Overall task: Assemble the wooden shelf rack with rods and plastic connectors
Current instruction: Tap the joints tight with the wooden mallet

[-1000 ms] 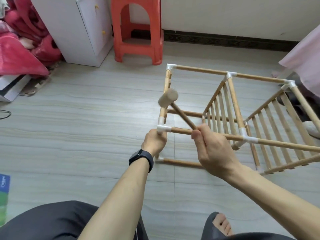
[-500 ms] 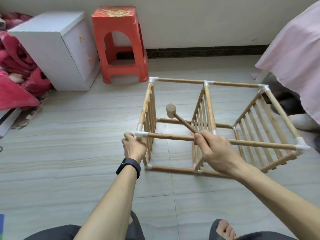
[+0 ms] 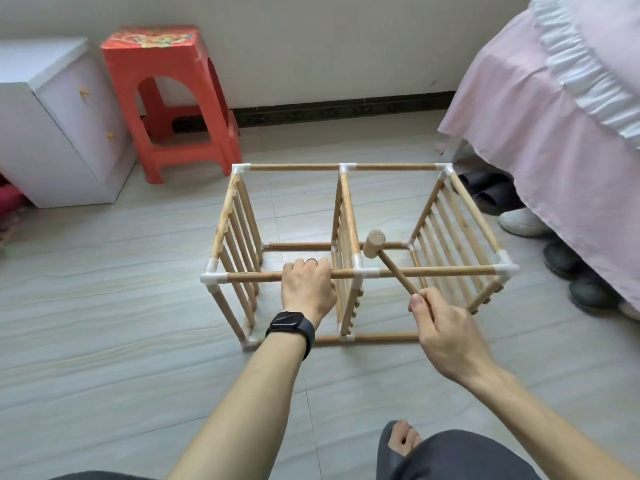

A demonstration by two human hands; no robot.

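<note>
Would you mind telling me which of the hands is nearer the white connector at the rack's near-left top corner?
Left. The left hand grips the top rod just right of that connector; the right hand holds the mallet farther right.

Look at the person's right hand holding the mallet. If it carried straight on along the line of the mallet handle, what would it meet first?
Most likely the near top rod of the rack: the right hand points the mallet up-left across it. Depth is unclear, so the hand might instead pass just over it.
</note>
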